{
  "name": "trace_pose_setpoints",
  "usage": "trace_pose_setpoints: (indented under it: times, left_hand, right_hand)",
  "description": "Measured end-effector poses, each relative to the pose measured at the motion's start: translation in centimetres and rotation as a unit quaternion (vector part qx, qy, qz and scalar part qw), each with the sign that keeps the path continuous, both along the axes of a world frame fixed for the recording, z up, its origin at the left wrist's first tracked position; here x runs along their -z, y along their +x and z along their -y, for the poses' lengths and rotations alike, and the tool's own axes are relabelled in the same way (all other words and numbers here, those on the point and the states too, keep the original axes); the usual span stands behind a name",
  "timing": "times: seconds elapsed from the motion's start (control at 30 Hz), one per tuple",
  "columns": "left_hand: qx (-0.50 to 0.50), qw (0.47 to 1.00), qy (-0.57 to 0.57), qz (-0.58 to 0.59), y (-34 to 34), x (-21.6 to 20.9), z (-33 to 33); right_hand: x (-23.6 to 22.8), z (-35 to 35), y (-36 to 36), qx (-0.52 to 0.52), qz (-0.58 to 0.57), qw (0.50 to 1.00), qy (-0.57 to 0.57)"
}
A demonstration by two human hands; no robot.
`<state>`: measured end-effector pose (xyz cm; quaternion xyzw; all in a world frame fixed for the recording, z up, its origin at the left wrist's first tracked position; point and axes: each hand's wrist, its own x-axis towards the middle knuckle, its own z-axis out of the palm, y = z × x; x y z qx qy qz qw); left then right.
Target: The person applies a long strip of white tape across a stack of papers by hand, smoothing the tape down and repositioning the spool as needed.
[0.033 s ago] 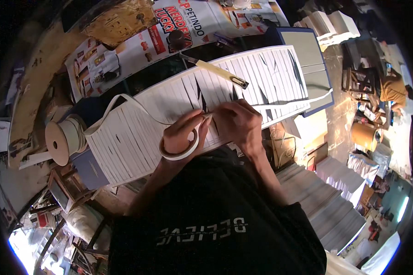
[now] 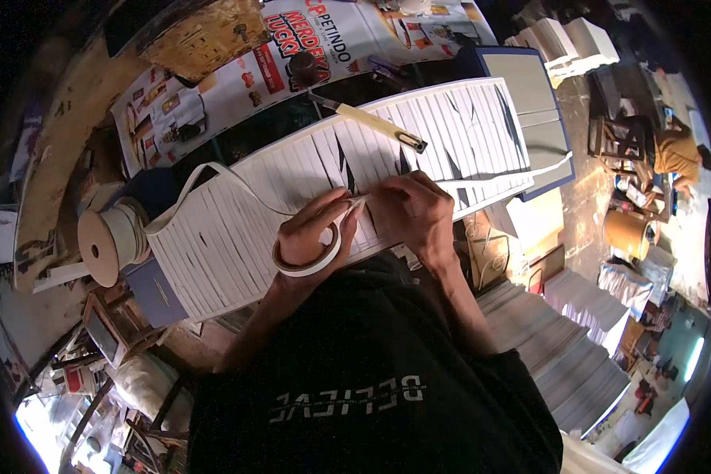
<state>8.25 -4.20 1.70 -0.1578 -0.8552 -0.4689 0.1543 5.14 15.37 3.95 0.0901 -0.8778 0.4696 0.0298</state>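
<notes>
A long row of tightly packed white book blocks (image 2: 237, 229) lies before me, dark gaps showing between some. Across it runs a narrow white ribbon (image 2: 237, 182), looping from a spool (image 2: 105, 246) at the left toward my hands. My left hand (image 2: 312, 229) pinches the ribbon, and a roll of tape (image 2: 302, 271) hangs round that hand. Close beside it, my right hand (image 2: 419, 209) has its fingers bent in at the same spot; its fingertips are partly hidden. Past the right hand, a white strip (image 2: 502, 183) stretches over the row's right end. A yellow-handled cutter knife (image 2: 379, 128) rests on the blocks.
Navy covers (image 2: 154, 292) flank the row, with a grey-lined one (image 2: 521, 75) at right. A printed poster sheet (image 2: 237, 87) covers the table's far side. Stacks of paper (image 2: 553, 332) stand at my right. Farther off, a person (image 2: 678, 152) sits by a cylindrical container (image 2: 628, 235).
My right hand has shifted very slightly to the right. The left hand, ribbon and knife look the same.
</notes>
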Motion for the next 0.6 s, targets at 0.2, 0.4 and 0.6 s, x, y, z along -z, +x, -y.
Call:
trace_pose_setpoints:
  times: [0.2, 0.4, 0.6]
  left_hand:
    - [-0.014, 0.998, 0.020, 0.064, -0.1, -0.7, 0.9]
    - [-0.012, 0.999, 0.005, 0.053, -0.5, -0.5, 0.5]
    - [-0.015, 0.994, -0.054, 0.099, 0.0, -0.5, 0.5]
  right_hand:
    - [-0.2, -3.0, -0.6, -0.001, 0.012, 1.000, 0.012]
    - [-0.1, -3.2, -0.6, -0.001, 0.026, 0.999, 0.024]
    - [0.0, -3.1, -0.5, -0.009, -0.005, 1.000, 0.019]
